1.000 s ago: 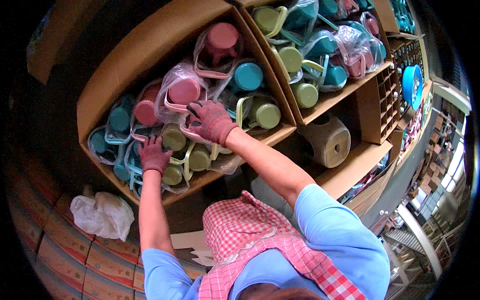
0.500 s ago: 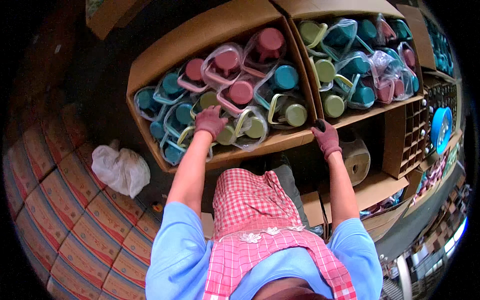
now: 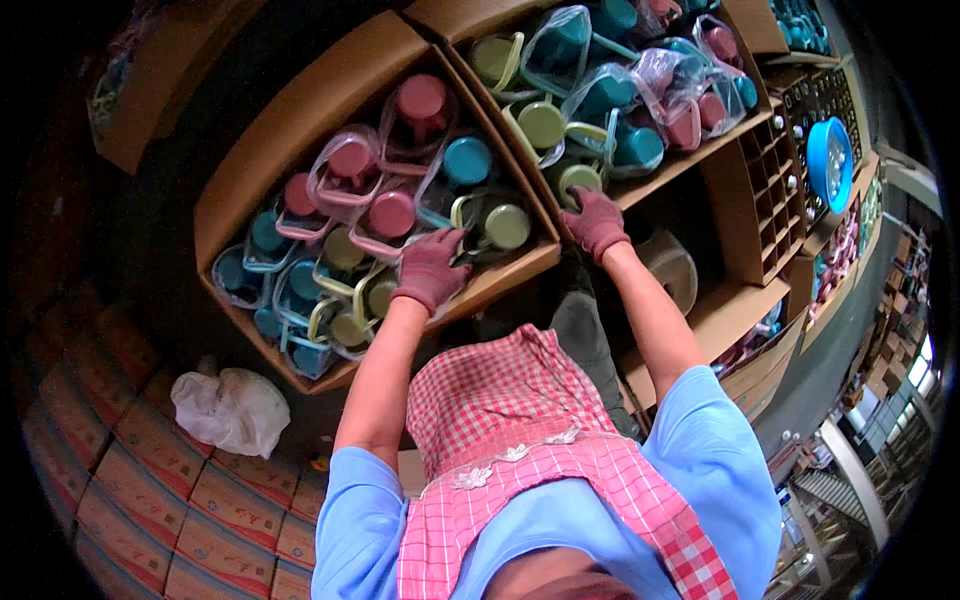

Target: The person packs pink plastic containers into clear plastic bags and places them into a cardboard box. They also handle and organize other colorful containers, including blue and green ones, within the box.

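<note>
Both hands wear maroon gloves. My left hand [image 3: 432, 270] lies over the near side of the left open carton [image 3: 290, 120], fingers apart, against the clear wrapping of the cups. Next to it are an olive green cup [image 3: 506, 227] and a pink cup [image 3: 391, 213]. My right hand [image 3: 597, 222] is at the near edge of the right carton [image 3: 640, 188], its spread fingertips touching an olive green cup [image 3: 578, 178]. The cups are pink, teal and green, have looped handles and mostly sit in clear plastic bags. My palms hide what lies beneath them.
A white sack [image 3: 232, 410] lies left of the carton, above stacked printed boxes [image 3: 225, 520]. To the right are a divided cardboard insert [image 3: 770, 195], a blue round basin [image 3: 830, 165] and a brown roll [image 3: 672, 268]. Another open carton [image 3: 745, 310] stands below them.
The view has shifted, so the cartons appear farther left. My left hand has moved right across the cups. My right hand has left the carton corner for a green cup in the right carton.
</note>
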The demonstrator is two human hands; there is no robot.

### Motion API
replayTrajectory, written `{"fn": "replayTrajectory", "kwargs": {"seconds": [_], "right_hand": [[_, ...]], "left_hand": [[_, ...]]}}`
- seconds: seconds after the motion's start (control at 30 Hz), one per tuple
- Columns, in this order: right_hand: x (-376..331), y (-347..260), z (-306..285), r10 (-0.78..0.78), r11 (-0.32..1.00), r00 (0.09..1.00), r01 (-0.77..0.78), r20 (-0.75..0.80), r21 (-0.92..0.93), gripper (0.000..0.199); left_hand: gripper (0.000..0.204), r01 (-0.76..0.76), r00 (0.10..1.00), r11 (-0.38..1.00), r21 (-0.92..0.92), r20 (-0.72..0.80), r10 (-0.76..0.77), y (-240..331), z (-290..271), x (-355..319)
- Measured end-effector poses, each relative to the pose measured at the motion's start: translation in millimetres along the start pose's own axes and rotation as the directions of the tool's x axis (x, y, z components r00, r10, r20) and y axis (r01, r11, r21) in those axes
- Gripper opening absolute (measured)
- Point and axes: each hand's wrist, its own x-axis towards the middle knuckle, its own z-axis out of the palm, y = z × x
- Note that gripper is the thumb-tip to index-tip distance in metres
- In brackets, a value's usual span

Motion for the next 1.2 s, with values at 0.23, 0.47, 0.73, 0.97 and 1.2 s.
{"fn": "replayTrajectory", "kwargs": {"seconds": [0.23,0.47,0.73,0.97,1.2], "right_hand": [[136.8,16.5,-24.5,-0.180,0.886,0.975,0.218,0.129,-0.410,0.062],[117.1,35.4,-6.8,-0.359,0.852,0.850,0.467,0.385,-0.238,0.040],[80.0,71.5,-37.7,-0.458,0.860,0.845,0.500,0.275,-0.103,0.041],[72.6,73.4,-38.3,-0.399,0.905,0.872,0.424,0.285,-0.029,0.038],[69.3,77.8,-27.3,-0.422,0.903,0.905,0.415,0.055,0.113,0.045]], "left_hand": [[0.069,-0.059,0.980,0.929,0.365,-0.156,0.124,53.5,24.9,140.3],[0.094,0.568,0.733,0.798,-0.201,-0.318,-0.602,68.9,44.9,205.7],[0.069,0.691,0.635,0.678,-0.249,-0.240,-0.735,71.3,77.2,247.0],[0.065,0.442,0.707,0.731,-0.520,-0.301,-0.641,93.7,48.3,199.2],[0.065,0.567,0.788,0.789,-0.235,-0.125,-0.603,73.3,46.9,220.9]]}}
